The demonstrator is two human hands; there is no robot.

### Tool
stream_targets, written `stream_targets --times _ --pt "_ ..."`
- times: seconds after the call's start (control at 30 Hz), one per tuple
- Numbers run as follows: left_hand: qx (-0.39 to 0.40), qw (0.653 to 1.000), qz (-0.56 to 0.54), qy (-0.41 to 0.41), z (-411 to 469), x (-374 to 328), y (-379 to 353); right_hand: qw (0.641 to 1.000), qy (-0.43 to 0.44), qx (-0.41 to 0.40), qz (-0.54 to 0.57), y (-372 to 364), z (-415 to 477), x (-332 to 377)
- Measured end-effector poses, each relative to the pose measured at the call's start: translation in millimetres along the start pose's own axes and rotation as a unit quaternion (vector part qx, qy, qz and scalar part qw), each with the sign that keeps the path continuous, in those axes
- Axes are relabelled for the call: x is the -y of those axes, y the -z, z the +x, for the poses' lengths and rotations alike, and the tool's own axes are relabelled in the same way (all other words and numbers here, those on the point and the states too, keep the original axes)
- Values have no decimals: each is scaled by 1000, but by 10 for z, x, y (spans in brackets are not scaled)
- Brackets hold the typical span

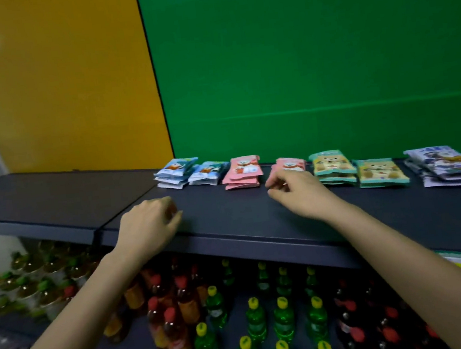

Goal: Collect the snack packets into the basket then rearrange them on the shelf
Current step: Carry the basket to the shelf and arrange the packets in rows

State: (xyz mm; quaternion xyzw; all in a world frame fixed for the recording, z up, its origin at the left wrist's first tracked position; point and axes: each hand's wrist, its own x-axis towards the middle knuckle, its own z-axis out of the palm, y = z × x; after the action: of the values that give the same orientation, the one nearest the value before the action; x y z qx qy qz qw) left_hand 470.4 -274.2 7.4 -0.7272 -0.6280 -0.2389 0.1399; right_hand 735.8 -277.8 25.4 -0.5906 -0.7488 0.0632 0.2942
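Snack packets lie in small stacks along the back of a dark top shelf: two light blue stacks, a pink stack, a second pink stack, two yellow-and-teal stacks, and a white-and-blue stack. My right hand lies over the second pink stack, its fingertips pinched on the stack's near left corner. My left hand rests on the shelf's front edge with the fingers curled and nothing visible in it. No basket is in view.
Below the top shelf stand rows of bottles: green ones with yellow caps, orange-red ones with red caps, dark ones with red caps. Green-capped jars fill the lower left. A green wall panel and a yellow one back the shelf.
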Motion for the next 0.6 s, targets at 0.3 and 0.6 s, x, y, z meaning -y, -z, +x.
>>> stream_targets --times 0.3,0.6 --pt "-10 1000 20 8 664 668 -218 999 -35 4 -19 -581 998 445" --pt "1 999 -40 7 1657 1000 -657 995 -70 -5 -71 -914 1970 538"
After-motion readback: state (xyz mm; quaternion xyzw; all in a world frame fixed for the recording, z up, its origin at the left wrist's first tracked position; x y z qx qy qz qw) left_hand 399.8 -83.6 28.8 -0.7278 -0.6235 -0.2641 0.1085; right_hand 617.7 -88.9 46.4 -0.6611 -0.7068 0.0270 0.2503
